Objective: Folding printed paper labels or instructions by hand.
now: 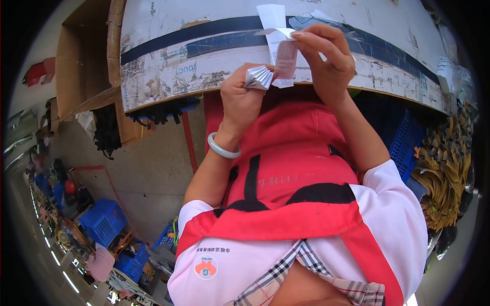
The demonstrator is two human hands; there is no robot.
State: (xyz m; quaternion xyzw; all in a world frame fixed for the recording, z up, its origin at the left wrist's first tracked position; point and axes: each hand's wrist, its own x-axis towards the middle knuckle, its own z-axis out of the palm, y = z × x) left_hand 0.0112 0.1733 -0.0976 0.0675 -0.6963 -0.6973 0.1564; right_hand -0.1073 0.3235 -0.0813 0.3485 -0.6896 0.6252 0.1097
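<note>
My left hand [242, 97], with a pale bangle [223, 146] at its wrist, is closed round a bundle of white paper labels [259, 78] whose folded ends fan out. My right hand [326, 58] pinches the edge of a thin white printed label strip [287, 60] between thumb and fingertips. This strip curls up and hangs down between both hands, close to the bundle. Behind it, a longer white paper strip [272, 18] lies across the dark band of the worktable. I cannot tell whether the strips are joined.
The white, scuffed worktable [158, 84] has a dark tape band [219, 45] along it. To the left stands an open cardboard box [84, 61]. A blue crate [406, 140] and a heap of yellow-brown pieces [441, 173] are at the right. More blue crates [102, 222] stand far left.
</note>
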